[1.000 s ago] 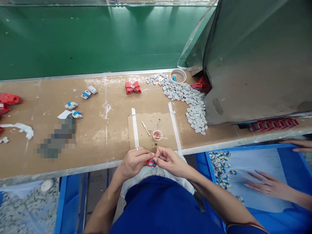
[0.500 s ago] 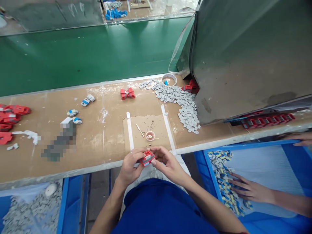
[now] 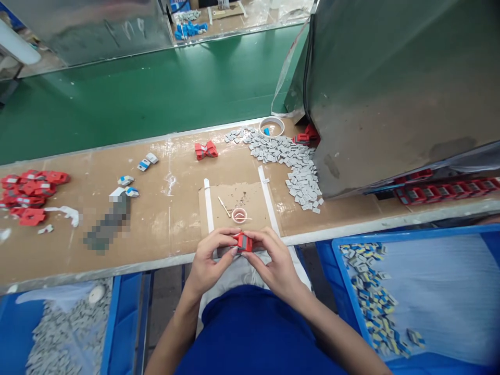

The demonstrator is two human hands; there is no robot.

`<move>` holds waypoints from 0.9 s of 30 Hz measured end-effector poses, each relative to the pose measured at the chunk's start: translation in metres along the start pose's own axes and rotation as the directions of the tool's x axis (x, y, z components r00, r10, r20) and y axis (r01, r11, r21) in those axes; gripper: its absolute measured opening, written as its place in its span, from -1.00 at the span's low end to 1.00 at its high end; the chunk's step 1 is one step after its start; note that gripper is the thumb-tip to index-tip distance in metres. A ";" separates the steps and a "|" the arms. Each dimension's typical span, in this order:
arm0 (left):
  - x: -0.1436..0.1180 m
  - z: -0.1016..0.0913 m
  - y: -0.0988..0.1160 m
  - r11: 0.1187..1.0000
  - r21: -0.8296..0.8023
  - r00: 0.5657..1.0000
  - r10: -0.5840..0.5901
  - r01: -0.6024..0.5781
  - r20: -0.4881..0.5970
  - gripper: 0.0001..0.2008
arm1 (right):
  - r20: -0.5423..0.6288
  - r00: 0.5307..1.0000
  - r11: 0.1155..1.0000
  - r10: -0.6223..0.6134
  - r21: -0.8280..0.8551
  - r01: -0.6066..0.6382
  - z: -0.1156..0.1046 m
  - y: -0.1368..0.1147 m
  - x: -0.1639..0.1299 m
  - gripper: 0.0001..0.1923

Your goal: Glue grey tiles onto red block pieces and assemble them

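Note:
Between my two hands is a small red plastic piece with a grey band [image 3: 244,242], held above the table's front edge. My left hand [image 3: 211,258] pinches it from the left with thumb and fingers. From the right, the fingertips of my right hand [image 3: 273,260] grip its other end. Just beyond it, a small round tub [image 3: 239,215] with a thin stick across it sits on a cardboard sheet [image 3: 253,195]. A slim pale stick [image 3: 224,207] lies to the left of the tub.
Small grey tiles [image 3: 289,159] lie heaped at the right, near a tape roll [image 3: 272,126]. Red pieces [image 3: 33,190] pile up at far left; two more [image 3: 205,150] lie mid-table. Blue bins [image 3: 336,281] hold parts at right and lower left [image 3: 117,312]. A metal housing [image 3: 390,104] rises at right.
The red piece has been turned in my fingers and now shows a different side, the grey band running upright. The other person's hands have left the right bin. The view has shifted slightly left.

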State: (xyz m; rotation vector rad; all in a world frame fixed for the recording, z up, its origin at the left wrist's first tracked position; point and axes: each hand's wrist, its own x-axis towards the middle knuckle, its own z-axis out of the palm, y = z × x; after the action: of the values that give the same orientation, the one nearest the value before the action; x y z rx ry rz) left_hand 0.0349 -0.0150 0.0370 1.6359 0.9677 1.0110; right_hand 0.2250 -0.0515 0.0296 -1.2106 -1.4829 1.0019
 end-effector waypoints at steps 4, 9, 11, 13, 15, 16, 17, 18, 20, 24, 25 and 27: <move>0.000 0.000 -0.003 1.000 -0.026 1.000 -0.002 0.001 -0.011 -0.94 | 0.049 0.997 0.994 -0.062 -0.090 0.067 0.000 0.000 0.004 -0.62; -0.005 -0.003 -0.003 0.997 -0.043 0.998 -0.061 0.060 -0.031 -0.92 | 0.045 0.992 0.984 -0.122 -0.126 0.127 0.001 -0.004 0.002 -0.69; -0.006 -0.005 0.000 0.997 -0.033 0.997 -0.073 0.072 -0.029 -0.91 | 0.046 0.990 0.981 -0.133 -0.138 0.139 0.002 -0.005 0.000 -0.68; -0.005 -0.007 0.003 0.997 -0.009 0.997 -0.073 0.073 -0.024 -0.90 | 0.044 0.992 0.986 -0.119 -0.110 0.124 0.004 -0.004 -0.001 -0.68; -0.004 -0.007 0.004 0.998 0.012 0.998 -0.059 0.060 -0.031 -0.92 | 0.029 0.998 0.998 -0.062 -0.015 0.063 0.007 -0.001 -0.002 -0.70; -0.004 -0.006 0.005 0.998 0.012 0.998 -0.053 0.054 -0.042 -0.95 | 0.017 1.000 0.998 -0.017 0.057 0.016 0.009 0.000 -0.002 -0.71; -0.004 -0.005 0.004 0.999 0.001 0.997 -0.050 0.050 -0.057 -0.94 | 0.000 0.999 0.989 0.035 0.142 -0.034 0.011 0.002 -0.002 -0.71; -0.005 -0.003 0.003 0.998 -0.016 0.996 -0.054 0.053 -0.069 -0.84 | -0.018 0.996 0.970 0.088 0.229 -0.082 0.013 0.003 -0.002 -0.70; -0.008 0.002 0.000 0.996 -0.048 0.995 -0.075 0.072 -0.060 -0.65 | -0.018 0.984 0.912 0.178 0.378 -0.158 0.016 0.004 -0.002 -0.67; -0.013 0.007 -0.005 0.996 0.050 0.997 -0.071 0.072 -0.018 -0.58 | 0.070 0.978 0.876 0.198 0.435 -0.208 0.015 0.001 -0.001 -0.65; -0.013 0.006 -0.005 0.993 0.104 0.999 -0.052 0.053 -0.012 -0.59 | 0.047 0.984 0.907 0.174 0.381 -0.179 0.013 -0.001 0.000 -0.67; -0.012 0.003 -0.003 0.979 0.205 1.000 0.000 -0.006 0.027 -0.59 | -0.010 0.996 0.971 0.093 0.222 -0.089 0.007 -0.004 0.002 -0.74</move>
State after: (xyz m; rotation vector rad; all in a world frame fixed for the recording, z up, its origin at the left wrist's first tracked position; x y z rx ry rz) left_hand 0.0327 -0.0262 0.0312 1.8155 1.0807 0.9127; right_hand 0.2174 -0.0506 0.0326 -1.1318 -1.2719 1.1797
